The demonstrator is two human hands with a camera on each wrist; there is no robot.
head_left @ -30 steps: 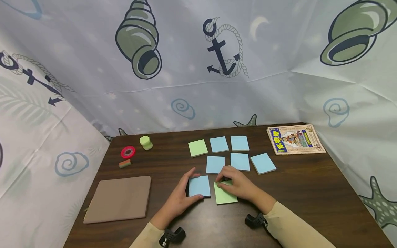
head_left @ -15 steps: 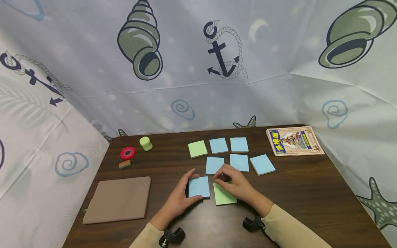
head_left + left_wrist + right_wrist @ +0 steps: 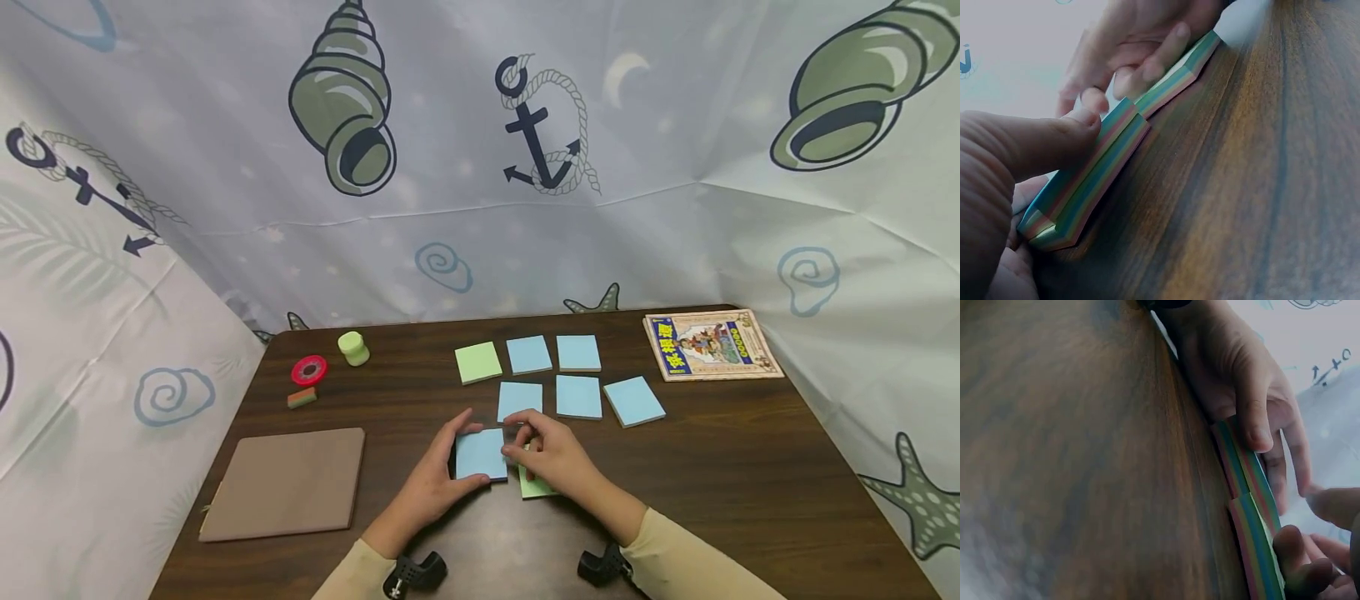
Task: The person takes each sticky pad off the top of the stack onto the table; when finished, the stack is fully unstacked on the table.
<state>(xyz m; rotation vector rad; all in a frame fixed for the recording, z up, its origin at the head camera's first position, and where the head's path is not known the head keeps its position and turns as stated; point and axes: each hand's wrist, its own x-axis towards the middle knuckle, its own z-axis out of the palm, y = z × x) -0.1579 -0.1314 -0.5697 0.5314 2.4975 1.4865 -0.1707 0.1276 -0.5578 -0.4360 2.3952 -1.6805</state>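
Note:
In the head view my left hand [image 3: 435,482] grips a blue sticky note pad [image 3: 480,454] at near centre, thumb along its near edge and fingers at its far side. Striped layers show on the pad's side [image 3: 1094,169] in the left wrist view, with a seam as of two stacked pads. My right hand [image 3: 555,454] hovers over a green sticky note pad [image 3: 537,487], partly covering it. Its thumb and index finger reach to the blue pad's right edge, apart from each other, with nothing seen between them. The right wrist view shows its other fingers [image 3: 1304,569] bent beside the green pad's striped side [image 3: 1257,550].
Beyond the hands lie several blue pads [image 3: 577,397] and another green pad [image 3: 477,362]. A booklet [image 3: 712,345] lies at back right. On the left are a brown folder-like board [image 3: 285,483], a red ring [image 3: 309,370], a small striped block [image 3: 302,397] and a light-green cylinder [image 3: 352,347].
My right hand has moved left from the green pad's upper corner to the blue pad's right edge, its index finger straightening. The left hand keeps its grip in place.

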